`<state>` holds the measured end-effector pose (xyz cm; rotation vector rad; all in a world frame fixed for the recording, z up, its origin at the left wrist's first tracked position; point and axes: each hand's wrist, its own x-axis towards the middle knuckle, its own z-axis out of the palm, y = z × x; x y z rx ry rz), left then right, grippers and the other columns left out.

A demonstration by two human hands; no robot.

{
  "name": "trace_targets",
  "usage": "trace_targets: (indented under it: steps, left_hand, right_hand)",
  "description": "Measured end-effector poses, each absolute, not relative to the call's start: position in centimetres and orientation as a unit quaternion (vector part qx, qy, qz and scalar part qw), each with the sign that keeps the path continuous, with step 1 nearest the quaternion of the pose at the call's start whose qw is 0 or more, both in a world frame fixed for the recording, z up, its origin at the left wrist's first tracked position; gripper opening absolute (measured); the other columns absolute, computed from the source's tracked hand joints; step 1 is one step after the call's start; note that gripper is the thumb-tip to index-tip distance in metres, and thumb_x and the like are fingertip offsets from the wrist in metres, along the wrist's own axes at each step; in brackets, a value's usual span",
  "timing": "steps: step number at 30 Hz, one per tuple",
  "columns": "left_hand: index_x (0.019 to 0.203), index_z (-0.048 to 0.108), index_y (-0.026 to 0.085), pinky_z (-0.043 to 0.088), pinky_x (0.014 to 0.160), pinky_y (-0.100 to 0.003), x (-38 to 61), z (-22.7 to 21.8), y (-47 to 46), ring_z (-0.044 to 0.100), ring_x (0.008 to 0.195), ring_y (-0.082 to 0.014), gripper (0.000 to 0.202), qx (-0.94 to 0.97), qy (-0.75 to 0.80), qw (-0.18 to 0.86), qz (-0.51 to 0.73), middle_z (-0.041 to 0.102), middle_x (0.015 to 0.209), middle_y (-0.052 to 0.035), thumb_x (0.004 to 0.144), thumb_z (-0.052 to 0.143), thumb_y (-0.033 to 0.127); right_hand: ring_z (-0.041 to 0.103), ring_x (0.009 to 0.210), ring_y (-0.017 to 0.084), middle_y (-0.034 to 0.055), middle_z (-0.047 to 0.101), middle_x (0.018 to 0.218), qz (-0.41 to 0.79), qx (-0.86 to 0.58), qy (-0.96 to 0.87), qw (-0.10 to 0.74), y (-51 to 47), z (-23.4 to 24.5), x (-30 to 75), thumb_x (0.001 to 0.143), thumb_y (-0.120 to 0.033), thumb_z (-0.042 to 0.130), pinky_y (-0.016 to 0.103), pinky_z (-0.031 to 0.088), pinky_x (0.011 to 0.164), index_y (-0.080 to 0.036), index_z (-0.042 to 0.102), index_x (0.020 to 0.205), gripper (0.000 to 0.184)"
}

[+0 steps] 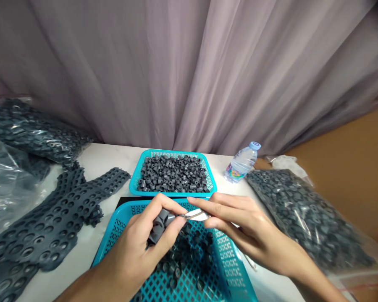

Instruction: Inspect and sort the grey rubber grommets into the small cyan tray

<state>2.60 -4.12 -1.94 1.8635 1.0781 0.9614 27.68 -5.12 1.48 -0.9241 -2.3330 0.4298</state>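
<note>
My left hand (pixel 145 243) is closed round a short strip of joined dark grey rubber pieces (pixel 159 226), held over the near blue basket (pixel 227 260). My right hand (pixel 239 226) pinches small metal scissors (pixel 195 215), whose tips touch the strip's end. Loose grey rubber rings (pixel 179 260) lie in the near basket under my hands. A second blue basket (pixel 209 176) behind it is filled with cut grey rings.
Perforated grey rubber sheets (pixel 50 218) lie on the white table at the left. Clear plastic bags of grey parts sit at far left (pixel 25 130) and at right (pixel 305 214). A small water bottle (pixel 242 163) lies beside the far basket. A grey curtain hangs behind.
</note>
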Motion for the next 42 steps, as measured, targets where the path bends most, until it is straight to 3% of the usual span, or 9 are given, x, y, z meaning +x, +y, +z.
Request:
trace_targets:
  steps: [16,25,30,42]
  left_hand:
    - [0.1,0.063,0.028,0.04,0.051,-0.025,3.1,-1.9,-5.3,0.055,0.055,-0.0114,0.02,0.722,0.454,0.369,0.369,0.07,0.077,0.0045,0.106,0.052,0.043]
    - [0.098,0.065,0.027,0.037,0.046,-0.023,3.2,-1.8,-5.4,0.052,0.049,-0.0111,0.018,0.718,0.458,0.365,0.376,0.064,0.068,0.0054,0.104,0.055,0.042]
    - [0.1,0.061,0.028,0.041,0.051,-0.024,3.2,-1.8,-5.5,0.049,0.047,-0.0108,0.015,0.72,0.449,0.38,0.366,0.059,0.061,0.0088,0.105,0.053,0.04]
    - [0.099,0.06,0.029,0.044,0.052,-0.023,3.2,-1.8,-5.5,0.054,0.047,-0.0097,0.012,0.732,0.436,0.364,0.376,0.066,0.067,0.0081,0.105,0.053,0.036]
  right_hand:
    - [0.058,0.074,0.016,0.0033,0.065,0.087,0.153,-0.343,-0.879,0.295,-5.2,1.5,27.5,0.113,-0.032,0.05,0.027,0.043,0.065,-0.019,0.059,0.149,0.039]
    - [0.054,0.072,0.015,0.0025,0.061,0.083,0.143,-0.335,-0.885,0.291,-5.3,1.6,27.6,0.113,-0.033,0.048,0.027,0.04,0.063,-0.017,0.059,0.149,0.041]
    - [0.054,0.072,0.014,0.0024,0.062,0.085,0.134,-0.329,-0.885,0.3,-5.3,1.5,27.6,0.113,-0.032,0.049,0.026,0.039,0.063,-0.016,0.059,0.148,0.04]
    - [0.054,0.072,0.014,0.0019,0.061,0.085,0.133,-0.333,-0.885,0.297,-5.3,1.5,27.5,0.113,-0.033,0.048,0.026,0.04,0.063,-0.016,0.059,0.149,0.041]
